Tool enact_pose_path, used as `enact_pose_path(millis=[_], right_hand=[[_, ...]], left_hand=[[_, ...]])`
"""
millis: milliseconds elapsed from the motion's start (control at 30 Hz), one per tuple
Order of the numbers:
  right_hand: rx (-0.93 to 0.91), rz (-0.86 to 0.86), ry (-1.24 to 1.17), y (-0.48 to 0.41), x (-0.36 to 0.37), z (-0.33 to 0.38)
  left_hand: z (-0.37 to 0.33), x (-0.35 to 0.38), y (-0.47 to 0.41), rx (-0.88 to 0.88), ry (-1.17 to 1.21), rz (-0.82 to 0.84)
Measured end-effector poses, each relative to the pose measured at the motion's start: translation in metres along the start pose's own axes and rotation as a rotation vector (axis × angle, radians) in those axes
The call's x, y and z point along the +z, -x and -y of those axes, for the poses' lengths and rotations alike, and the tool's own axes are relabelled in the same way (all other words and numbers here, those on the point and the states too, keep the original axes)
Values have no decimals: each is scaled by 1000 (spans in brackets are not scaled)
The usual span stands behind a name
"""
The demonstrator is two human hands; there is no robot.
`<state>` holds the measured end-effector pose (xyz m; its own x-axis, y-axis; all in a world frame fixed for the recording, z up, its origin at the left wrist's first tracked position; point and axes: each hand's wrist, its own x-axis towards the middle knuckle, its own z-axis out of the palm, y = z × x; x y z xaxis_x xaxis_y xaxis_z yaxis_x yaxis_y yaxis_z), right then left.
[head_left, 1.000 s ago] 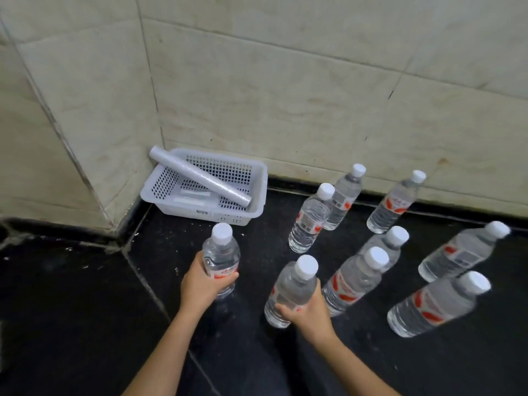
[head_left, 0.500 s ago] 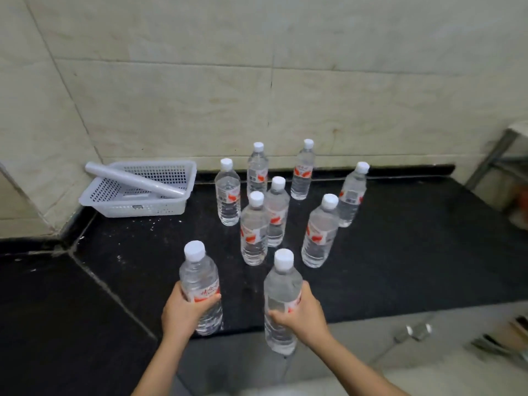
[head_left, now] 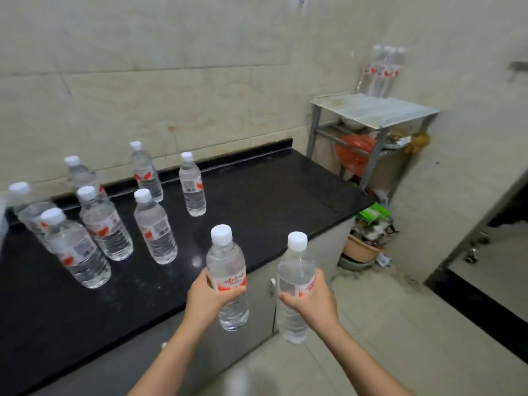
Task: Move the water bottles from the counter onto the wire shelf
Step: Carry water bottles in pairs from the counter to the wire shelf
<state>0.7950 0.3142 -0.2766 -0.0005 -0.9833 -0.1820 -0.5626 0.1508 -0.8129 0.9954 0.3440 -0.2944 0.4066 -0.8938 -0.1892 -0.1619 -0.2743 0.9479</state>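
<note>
My left hand (head_left: 208, 300) grips a clear water bottle (head_left: 227, 261) with a white cap and red label, upright and lifted off the black counter (head_left: 271, 195). My right hand (head_left: 313, 301) grips a second water bottle (head_left: 295, 270), held upright past the counter's front edge above the floor. Several more bottles (head_left: 155, 227) stand on the counter's left part. The wire shelf (head_left: 374, 108) stands in the far right corner, and three bottles (head_left: 384, 71) stand at its back against the wall.
Under the shelf top hang an orange bag (head_left: 355, 150) and a lower rack with clutter. A brown basin (head_left: 361, 248) with rubbish sits on the floor by the counter's end. A dark threshold (head_left: 471, 304) crosses the tiled floor at right.
Both hands lifted their bottles off the counter and carried them right. The view swung right, so the white basket left the frame and the wire shelf came into sight.
</note>
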Motion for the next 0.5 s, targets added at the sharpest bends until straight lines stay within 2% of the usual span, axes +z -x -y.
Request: enact_pose_path(millis=[133, 200, 500], right_hand=[[32, -137, -60, -27, -54, -15], [24, -164, -40, -39, -70, -9], [-78, -454, -72, -166, -223, 12]], left_hand=[[-37, 58, -27, 62, -36, 126], [-54, 71, -37, 95, -13, 134], [-173, 212, -141, 269, 197, 289]])
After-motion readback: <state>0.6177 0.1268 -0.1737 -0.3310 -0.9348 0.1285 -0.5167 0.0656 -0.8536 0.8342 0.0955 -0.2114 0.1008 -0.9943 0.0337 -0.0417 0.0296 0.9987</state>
